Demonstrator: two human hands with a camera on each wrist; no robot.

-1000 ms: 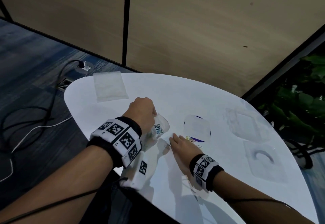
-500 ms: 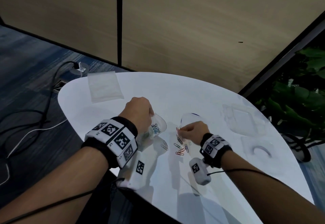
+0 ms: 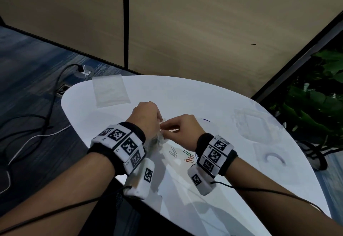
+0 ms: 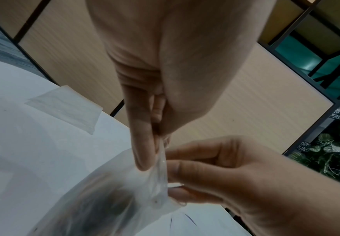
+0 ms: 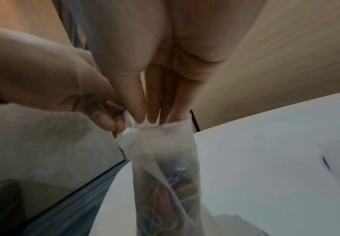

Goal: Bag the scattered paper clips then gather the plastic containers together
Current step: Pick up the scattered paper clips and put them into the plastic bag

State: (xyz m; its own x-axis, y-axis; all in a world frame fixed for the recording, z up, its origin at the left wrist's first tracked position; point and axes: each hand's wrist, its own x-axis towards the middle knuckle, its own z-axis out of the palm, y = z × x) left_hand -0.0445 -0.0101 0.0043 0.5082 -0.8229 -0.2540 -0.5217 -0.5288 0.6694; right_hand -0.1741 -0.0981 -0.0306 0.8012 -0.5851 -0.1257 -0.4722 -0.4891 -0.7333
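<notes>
Now the right hand point(image 3: 182, 131), at the loose paper clips point(image 3: 182, 155) half a second ago, has risen to frame centre, fingertips pinched inside the bag point(image 5: 165, 161). The left hand point(image 3: 146, 118) keeps gripping its rim. Several clips remain lower centre on the table point(image 3: 213, 106); bagging seems unfinished.

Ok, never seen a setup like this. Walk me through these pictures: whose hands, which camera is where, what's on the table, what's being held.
No robot here: a person works bare-handed, wearing marker bands and small cameras on both wrists. One picture comes from a head camera looking down; the other two look along each wrist at the fingers. The left hand and right hand both pinch the mouth of a clear plastic bag that already holds coloured paper clips. More paper clips lie loose on the white table. Clear plastic containers sit to the right, and a flat empty bag lies at the far left.
</notes>
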